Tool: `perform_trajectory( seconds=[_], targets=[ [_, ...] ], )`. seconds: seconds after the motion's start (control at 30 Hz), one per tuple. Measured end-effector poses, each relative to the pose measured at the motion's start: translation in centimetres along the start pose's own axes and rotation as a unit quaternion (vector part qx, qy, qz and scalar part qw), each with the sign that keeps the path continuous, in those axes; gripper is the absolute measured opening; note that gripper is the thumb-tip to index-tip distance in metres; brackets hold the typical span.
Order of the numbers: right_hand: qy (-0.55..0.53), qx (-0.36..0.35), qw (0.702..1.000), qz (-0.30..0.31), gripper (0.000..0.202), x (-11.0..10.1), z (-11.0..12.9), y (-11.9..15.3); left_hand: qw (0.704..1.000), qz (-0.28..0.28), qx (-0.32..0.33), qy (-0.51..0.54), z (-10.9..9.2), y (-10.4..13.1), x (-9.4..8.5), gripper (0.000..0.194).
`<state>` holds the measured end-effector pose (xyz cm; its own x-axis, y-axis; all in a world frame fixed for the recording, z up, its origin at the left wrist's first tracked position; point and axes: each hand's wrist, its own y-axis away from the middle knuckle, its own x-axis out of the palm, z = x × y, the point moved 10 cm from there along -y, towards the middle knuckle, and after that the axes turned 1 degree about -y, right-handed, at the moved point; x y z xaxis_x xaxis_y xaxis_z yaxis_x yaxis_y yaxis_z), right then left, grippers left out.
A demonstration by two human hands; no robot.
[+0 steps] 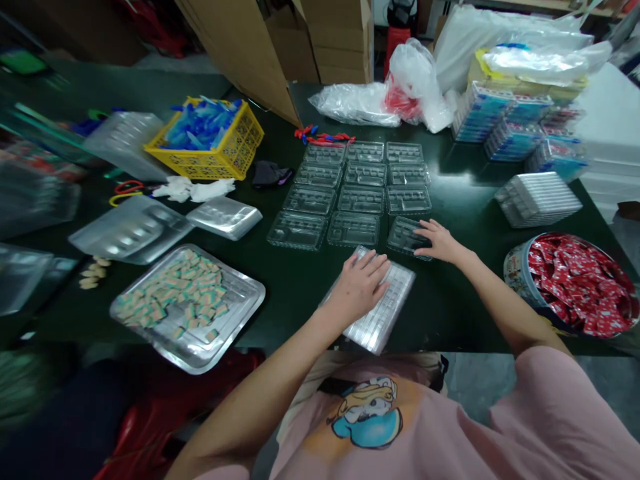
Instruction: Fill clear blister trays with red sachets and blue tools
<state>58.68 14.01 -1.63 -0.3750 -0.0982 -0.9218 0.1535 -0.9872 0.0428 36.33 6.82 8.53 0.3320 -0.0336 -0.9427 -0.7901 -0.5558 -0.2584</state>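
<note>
My left hand (357, 287) lies flat, fingers stretched out, on a stack of clear plastic blister trays (387, 310) near the table's front edge. My right hand (440, 241) has its fingers spread over the right edge of a single clear blister tray (404, 235), touching it. That tray is the nearest one in the right column of a grid of clear blister trays (363, 199) laid flat in rows. The fingers partly cover the tray's right side.
On the left are a metal tray (245, 297) of small striped pieces and a yellow basket (240, 157) of blue items. A round tin (520, 273) of red packets, a tray stack (540, 200) and boxed packs (483, 113) stand right. Plastic bags (360, 105) lie behind.
</note>
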Motion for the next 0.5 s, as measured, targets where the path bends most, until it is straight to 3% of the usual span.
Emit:
perform_trajectory(
  seconds=[0.13, 0.33, 0.43, 0.5],
  targets=[
    [0.033, -0.038, 0.998, 0.041, 0.061, 1.2, 1.6, -0.7, 1.0, -0.003, 0.001, 0.001, 0.0, 0.0, -0.1, 0.037],
    [0.068, -0.013, 0.997, 0.013, 0.053, -0.2, 2.7, -3.1, 1.0, -0.003, 0.002, -0.007, -0.1, 0.0, 0.0, 0.038],
    [-0.023, -0.006, 0.999, -0.043, 0.041, -2.3, 4.6, -2.0, 1.0, -0.008, 0.005, -0.012, -0.2, 0.1, 0.1, 0.038],
    [-0.165, -0.015, 0.986, -0.021, 0.029, -2.7, 6.6, -0.7, 1.0, -0.01, 0.007, -0.01, -0.2, 0.1, 0.2, 0.039]
  ],
)
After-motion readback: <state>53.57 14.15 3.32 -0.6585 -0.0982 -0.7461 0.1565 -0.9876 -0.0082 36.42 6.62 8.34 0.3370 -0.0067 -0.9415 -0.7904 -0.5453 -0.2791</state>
